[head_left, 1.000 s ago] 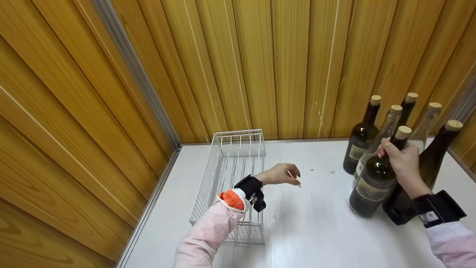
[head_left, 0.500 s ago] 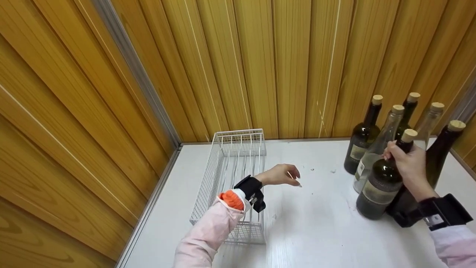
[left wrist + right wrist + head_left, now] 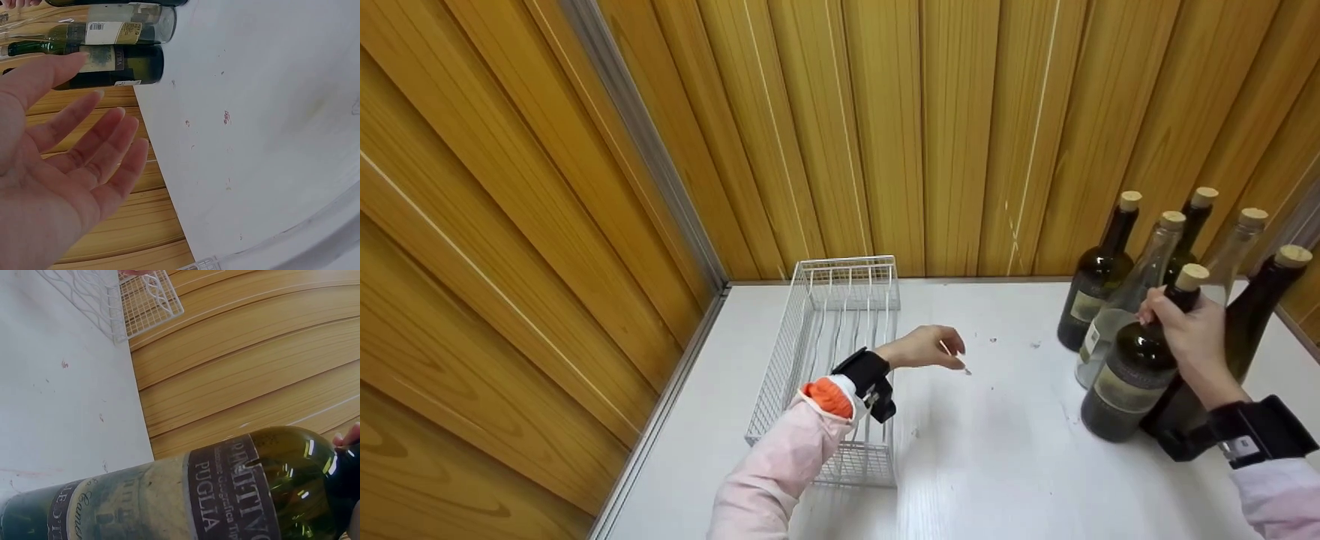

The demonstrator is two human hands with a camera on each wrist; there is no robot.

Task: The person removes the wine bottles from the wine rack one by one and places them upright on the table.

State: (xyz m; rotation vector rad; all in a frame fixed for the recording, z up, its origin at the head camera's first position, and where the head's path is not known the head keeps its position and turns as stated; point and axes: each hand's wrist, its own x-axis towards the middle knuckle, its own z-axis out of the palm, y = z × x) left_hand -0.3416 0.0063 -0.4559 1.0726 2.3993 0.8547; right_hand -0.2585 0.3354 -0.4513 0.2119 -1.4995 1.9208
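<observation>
My right hand (image 3: 1185,330) grips the neck of a dark green wine bottle (image 3: 1136,371) with a cork stopper, standing on the white table (image 3: 1005,457) at the right. The right wrist view shows its label close up on the bottle (image 3: 185,500). My left hand (image 3: 926,346) hovers open over the table just right of a white wire basket (image 3: 832,360), palm empty. In the left wrist view the left hand (image 3: 62,169) has its fingers spread, with bottles (image 3: 112,50) beyond.
Several more corked bottles (image 3: 1099,281) stand grouped at the table's back right, some dark, some clear glass. Wood-panelled walls close the table in at the back and left. The basket (image 3: 135,298) is empty.
The held bottle has shifted slightly right and toward the group, my right hand still on its neck. The left hand has barely moved.
</observation>
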